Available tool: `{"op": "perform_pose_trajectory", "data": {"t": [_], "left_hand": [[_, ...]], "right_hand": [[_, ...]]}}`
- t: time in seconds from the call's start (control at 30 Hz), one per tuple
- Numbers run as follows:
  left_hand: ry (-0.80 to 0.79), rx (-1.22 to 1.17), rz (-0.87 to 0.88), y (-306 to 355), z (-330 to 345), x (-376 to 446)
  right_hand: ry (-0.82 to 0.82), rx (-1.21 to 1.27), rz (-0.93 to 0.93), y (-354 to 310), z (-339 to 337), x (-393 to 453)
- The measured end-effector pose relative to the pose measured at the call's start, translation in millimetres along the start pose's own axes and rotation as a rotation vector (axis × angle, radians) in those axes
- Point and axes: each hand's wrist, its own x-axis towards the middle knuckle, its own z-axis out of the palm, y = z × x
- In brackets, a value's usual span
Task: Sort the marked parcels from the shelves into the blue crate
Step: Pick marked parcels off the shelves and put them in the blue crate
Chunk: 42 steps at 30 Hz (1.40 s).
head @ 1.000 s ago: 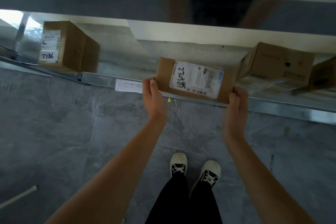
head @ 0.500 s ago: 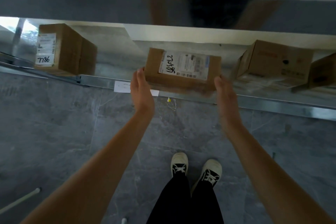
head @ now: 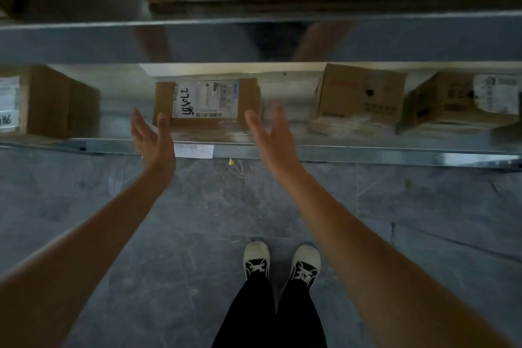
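A brown cardboard parcel (head: 207,102) with a white label and handwritten black digits sits on the low metal shelf (head: 339,151), straight ahead. My left hand (head: 152,140) is spread open at the parcel's front left corner, one fingertip overlapping its edge. My right hand (head: 268,135) is open with straight fingers at the parcel's front right corner, holding nothing. Neither hand grips the parcel. The blue crate is not in view.
On the same shelf stand a labelled box (head: 42,102) at the left and two more boxes (head: 358,96) (head: 463,102) at the right. An upper shelf beam (head: 84,42) runs overhead. A white tag (head: 193,150) hangs on the shelf edge. My shoes (head: 282,261) stand on grey floor.
The parcel went from my two hands, held at the shelf's front edge, back onto the shelf. Both hands let go and now hover open beside it.
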Motion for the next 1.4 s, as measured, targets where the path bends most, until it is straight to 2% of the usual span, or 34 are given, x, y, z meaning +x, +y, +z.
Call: {"op": "perform_pose_trajectory", "data": {"t": [0.07,0.13,0.17,0.23,0.3,0.37,0.43,0.47,0.53,0.67,0.77,0.87,1.03,1.3,1.4], "left_hand": [[0.038,0.03,0.241,20.9,0.2,-26.2],[-0.059,-0.002,0.47,45.8,16.6,-55.1],[-0.127,-0.022,0.524,57.1,30.0,-68.1],[-0.269,-0.093,0.487,80.9,66.6,-90.0],[-0.408,-0.161,0.287,103.5,107.4,-105.8],[-0.519,-0.269,-0.025,127.2,140.7,-112.9],[-0.632,-0.408,-0.326,144.7,162.9,-112.3],[-0.691,-0.442,-0.398,149.4,169.2,-112.2],[-0.759,-0.43,-0.352,153.8,170.4,-115.0],[-0.622,-0.466,-0.239,151.3,150.3,-113.9],[-0.615,-0.552,-0.291,143.1,133.8,-112.5],[-0.599,-0.549,-0.307,135.5,119.2,-122.1],[-0.608,-0.442,-0.201,124.4,103.7,-136.7],[-0.571,-0.535,-0.408,118.8,104.8,-150.7],[-0.667,-0.496,-0.436,113.9,106.0,-153.2]], "right_hand": [[0.271,0.021,-0.102,1.0,-31.9,-13.9],[0.543,-0.055,-0.186,9.1,-75.2,-23.1],[0.651,-0.095,-0.189,14.5,-97.6,-23.4],[0.761,-0.127,-0.086,26.2,-141.2,-13.7],[0.694,-0.064,0.118,38.3,-172.8,2.1],[0.492,0.083,0.272,46.9,-188.9,14.3],[0.311,0.131,0.315,50.1,-193.5,18.2],[0.258,0.136,0.304,49.4,-193.0,17.4],[0.233,0.173,0.271,45.4,-191.3,13.8],[0.306,0.349,0.289,32.5,-198.0,-9.2],[0.23,0.479,0.271,29.0,-201.5,-28.5],[0.251,0.443,0.302,29.7,-199.4,-42.0],[0.208,0.352,0.25,34.9,-191.4,-60.1],[0.263,0.411,0.233,37.0,-183.2,-65.4],[0.264,0.405,0.153,35.3,-181.1,-66.0]]}}
